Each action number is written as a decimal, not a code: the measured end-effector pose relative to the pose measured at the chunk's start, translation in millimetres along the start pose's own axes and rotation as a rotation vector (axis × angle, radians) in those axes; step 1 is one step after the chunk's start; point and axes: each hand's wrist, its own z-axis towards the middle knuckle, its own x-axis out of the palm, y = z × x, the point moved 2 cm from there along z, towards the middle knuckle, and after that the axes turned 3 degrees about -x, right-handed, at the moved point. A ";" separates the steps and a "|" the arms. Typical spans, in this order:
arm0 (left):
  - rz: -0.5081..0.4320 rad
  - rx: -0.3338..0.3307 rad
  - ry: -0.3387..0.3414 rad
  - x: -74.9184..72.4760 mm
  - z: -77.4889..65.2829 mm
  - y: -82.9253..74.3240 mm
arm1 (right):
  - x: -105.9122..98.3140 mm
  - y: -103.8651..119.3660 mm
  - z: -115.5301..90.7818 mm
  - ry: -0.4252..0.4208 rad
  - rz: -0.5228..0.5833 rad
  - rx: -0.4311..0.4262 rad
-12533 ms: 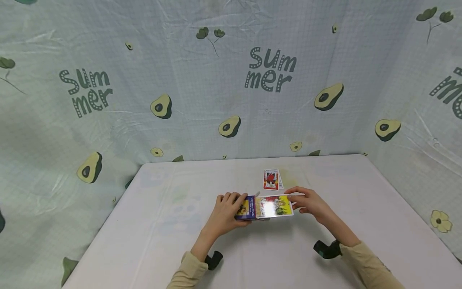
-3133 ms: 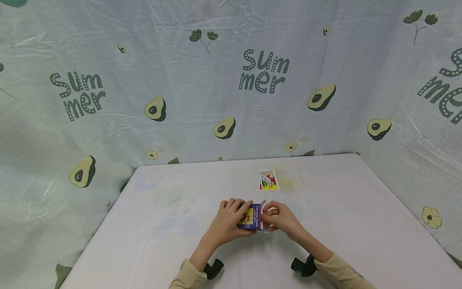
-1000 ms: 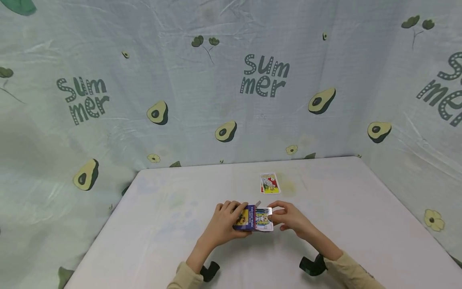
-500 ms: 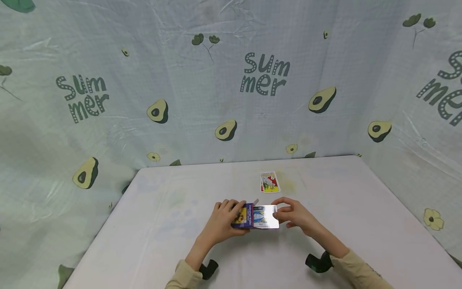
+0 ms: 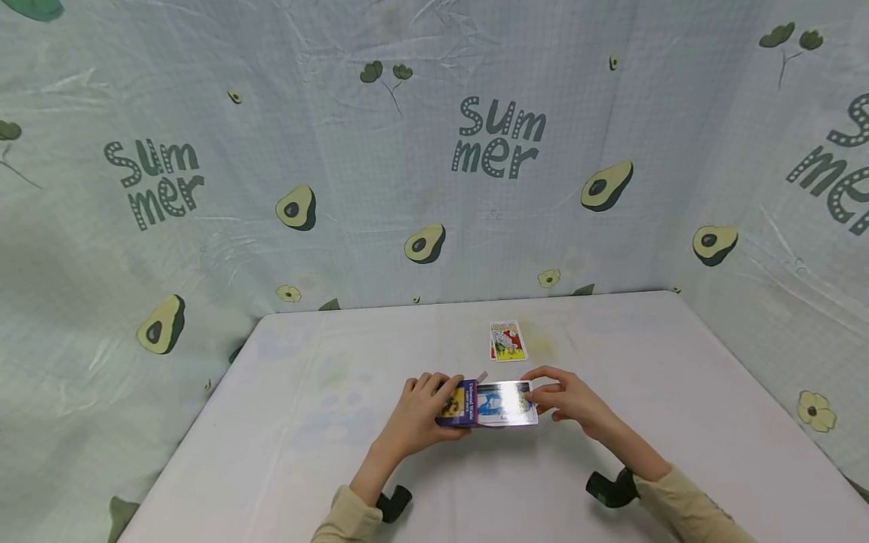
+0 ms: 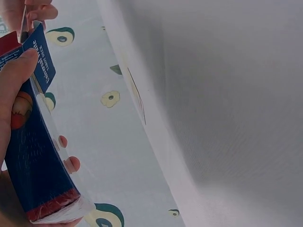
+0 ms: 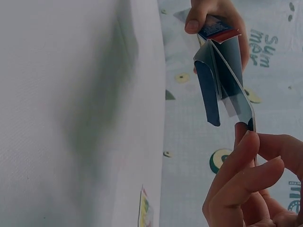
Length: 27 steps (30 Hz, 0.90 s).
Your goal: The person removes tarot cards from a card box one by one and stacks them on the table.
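My left hand (image 5: pixel 419 413) grips a blue and yellow tarot card box (image 6: pixel 38 151), held sideways above the table with its open end to the right. In the right wrist view its end flap (image 7: pixel 207 92) hangs loose. A tarot card (image 5: pixel 505 404) with a blue picture and a glossy glare sticks far out of the box; its left end is hidden inside. My right hand (image 5: pixel 569 401) pinches the card's outer edge between thumb and fingers. Beyond the hands, a small overlapping pile of tarot cards (image 5: pixel 509 342) lies face up, a yellow and red one on top.
A white-covered table (image 5: pixel 326 452) spreads around the hands. Behind and beside it hangs a pale curtain (image 5: pixel 366 166) printed with avocados and lettering. A black wrist camera (image 5: pixel 611 489) sits under the right forearm, another wrist camera (image 5: pixel 395 503) under the left.
Earlier a red card topped the pile; a yellow and red one now covers it. Over the last second, my right hand has drawn the blue card farther rightward from the box.
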 end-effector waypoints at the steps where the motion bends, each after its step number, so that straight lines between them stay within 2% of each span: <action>1: 0.000 0.000 -0.003 -0.2 0.1 0.3 | -0.8 0.5 -0.2 -0.002 0.000 0.001; 19: -0.004 -0.018 -0.015 -3.6 2.0 6.8 | -13.4 -1.8 -1.7 -0.023 0.012 0.018; 27: 0.001 -0.056 0.009 -1.1 2.5 10.0 | -20.5 -4.1 0.0 -0.045 0.056 0.038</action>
